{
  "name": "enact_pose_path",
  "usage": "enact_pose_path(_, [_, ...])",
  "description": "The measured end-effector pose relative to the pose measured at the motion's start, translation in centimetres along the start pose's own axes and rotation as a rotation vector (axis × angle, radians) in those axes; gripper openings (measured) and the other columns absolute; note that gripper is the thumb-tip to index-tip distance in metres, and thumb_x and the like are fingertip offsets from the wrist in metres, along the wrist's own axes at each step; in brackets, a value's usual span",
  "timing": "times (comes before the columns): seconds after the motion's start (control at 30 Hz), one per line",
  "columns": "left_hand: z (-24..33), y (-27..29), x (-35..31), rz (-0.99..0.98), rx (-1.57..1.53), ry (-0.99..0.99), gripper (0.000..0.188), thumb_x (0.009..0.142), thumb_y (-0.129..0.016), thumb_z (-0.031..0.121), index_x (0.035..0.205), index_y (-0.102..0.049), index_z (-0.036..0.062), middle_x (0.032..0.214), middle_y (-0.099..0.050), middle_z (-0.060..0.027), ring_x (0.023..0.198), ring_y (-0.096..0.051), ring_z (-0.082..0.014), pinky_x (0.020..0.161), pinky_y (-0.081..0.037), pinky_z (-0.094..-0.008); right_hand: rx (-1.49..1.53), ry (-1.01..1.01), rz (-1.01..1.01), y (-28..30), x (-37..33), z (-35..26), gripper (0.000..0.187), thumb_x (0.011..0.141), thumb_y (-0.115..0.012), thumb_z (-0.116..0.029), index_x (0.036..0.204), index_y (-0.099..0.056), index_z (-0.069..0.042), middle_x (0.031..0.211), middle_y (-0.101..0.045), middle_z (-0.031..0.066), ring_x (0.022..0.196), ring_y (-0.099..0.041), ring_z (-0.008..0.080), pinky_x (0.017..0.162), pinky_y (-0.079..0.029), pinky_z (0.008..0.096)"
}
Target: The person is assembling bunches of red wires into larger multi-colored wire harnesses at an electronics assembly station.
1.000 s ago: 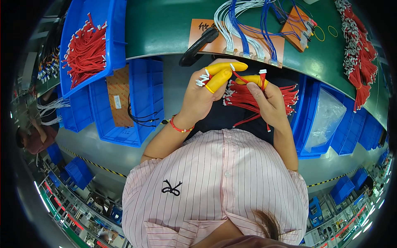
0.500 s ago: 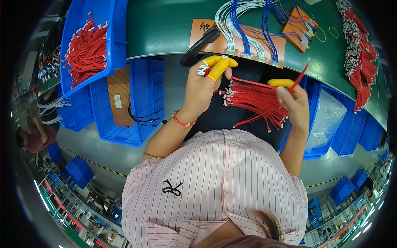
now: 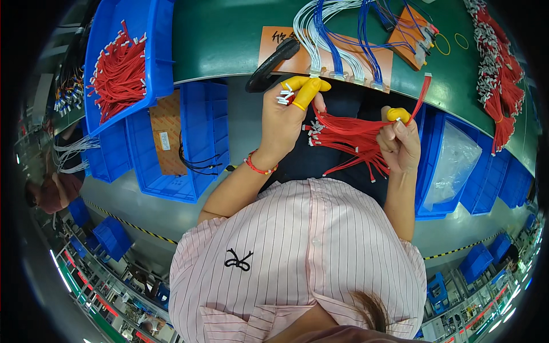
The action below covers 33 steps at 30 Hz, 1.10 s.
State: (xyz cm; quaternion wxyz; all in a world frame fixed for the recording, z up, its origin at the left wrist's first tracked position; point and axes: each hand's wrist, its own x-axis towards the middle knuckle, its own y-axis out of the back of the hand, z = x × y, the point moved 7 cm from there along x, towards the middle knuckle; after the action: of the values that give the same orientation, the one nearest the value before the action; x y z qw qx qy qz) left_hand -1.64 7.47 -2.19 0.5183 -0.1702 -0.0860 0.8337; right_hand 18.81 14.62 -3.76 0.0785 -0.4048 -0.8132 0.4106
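Observation:
My left hand (image 3: 289, 114), yellow finger cots on thumb and forefinger, is closed at the table's front edge. White connectors (image 3: 285, 96) of red cables poke out between its fingers. Its pinching tips are beside the white cables' lower ends. My right hand (image 3: 398, 140), with one yellow cot, is closed in a pinch on a red cable (image 3: 424, 94) whose white-tipped end sticks up past the fingers. Red strands run between both hands. Below them, over my lap, lies a bundle of red cables (image 3: 349, 140) with white connectors; my right hand partly covers it.
A blue bin (image 3: 160, 57) of red cables stands at left on the green table (image 3: 223, 40). White and blue cables (image 3: 337, 34) hang over an orange board (image 3: 273, 43), near a black handle-like piece (image 3: 275, 64). More red bundles (image 3: 496, 74) lie at right. Blue crates (image 3: 200, 137) stand below.
My right hand has turned, its fingers curling in, and shifted slightly left. The red cable it holds now points more upright. My left hand stays nearly in place.

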Motion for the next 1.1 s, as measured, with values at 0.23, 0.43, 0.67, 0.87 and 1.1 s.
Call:
enact_pose_path(0.23, [0.0, -0.1, 0.0, 0.006, -0.032, -0.029, 0.024, 0.097, -0.054, 0.013, 0.102, -0.065, -0.008, 0.071, -0.062, -0.0044, 0.044, -0.029, 0.0014, 0.043, -0.019, -0.0189, -0.221, -0.027, 0.193, -1.2, 0.6, 0.7, 0.022, 0.089, -0.063, -0.011, 0.105, -0.063, 0.005, 0.069, -0.054, -0.0005, 0.046, -0.028, 0.0014, 0.043, -0.02, 0.0194])
enact_pose_path(0.43, [-0.5, 0.1, 0.0, 0.043, -0.052, 0.013, 0.024, 0.097, -0.054, 0.013, 0.102, -0.065, -0.0076, 0.07, -0.062, -0.0057, 0.043, -0.028, 0.0011, 0.042, -0.019, -0.0192, -0.34, 0.008, 0.322, -1.8, 1.5, 0.5, 0.02, 0.09, -0.065, -0.014, 0.1, -0.065, 0.004, 0.061, -0.046, -0.0057, 0.046, -0.026, 0.0009, 0.044, -0.019, 0.0203])
enact_pose_path(0.67, [-0.8, -0.3, 0.1, 0.086, -0.173, -0.083, 0.023, 0.096, -0.055, 0.012, 0.102, -0.065, -0.0075, 0.072, -0.064, -0.0073, 0.043, -0.028, 0.0009, 0.041, -0.019, -0.0191, -0.266, 0.044, 0.376, -1.7, 1.8, 0.2, 0.018, 0.09, -0.066, -0.014, 0.095, -0.065, 0.003, 0.057, -0.041, -0.0072, 0.045, -0.025, 0.0012, 0.043, -0.018, 0.0211])
enact_pose_path(0.87, [-0.4, 0.7, 0.5, -0.075, -0.129, 0.089, 0.024, 0.098, -0.051, 0.012, 0.106, -0.063, -0.0072, 0.081, -0.067, -0.0096, 0.044, -0.029, -0.0001, 0.041, -0.019, -0.0195, -0.253, 0.029, 0.384, -1.7, 2.1, 0.1, 0.014, 0.09, -0.065, -0.012, 0.089, -0.064, 0.001, 0.057, -0.04, -0.0074, 0.044, -0.024, 0.001, 0.043, -0.018, 0.021])
enact_pose_path(1.1, [-0.9, 2.8, 0.3, -0.09, -0.07, 0.121, 0.027, 0.1, -0.047, 0.016, 0.102, -0.065, -0.0039, 0.067, -0.056, -0.0006, 0.044, -0.027, -0.0003, 0.041, -0.019, -0.0201, -0.071, 0.012, 0.4, -2.3, 2.2, 0.8, 0.012, 0.091, -0.063, -0.012, 0.086, -0.062, -0.001, 0.057, -0.039, -0.0077, 0.043, -0.025, 0.0016, 0.042, -0.019, 0.021])
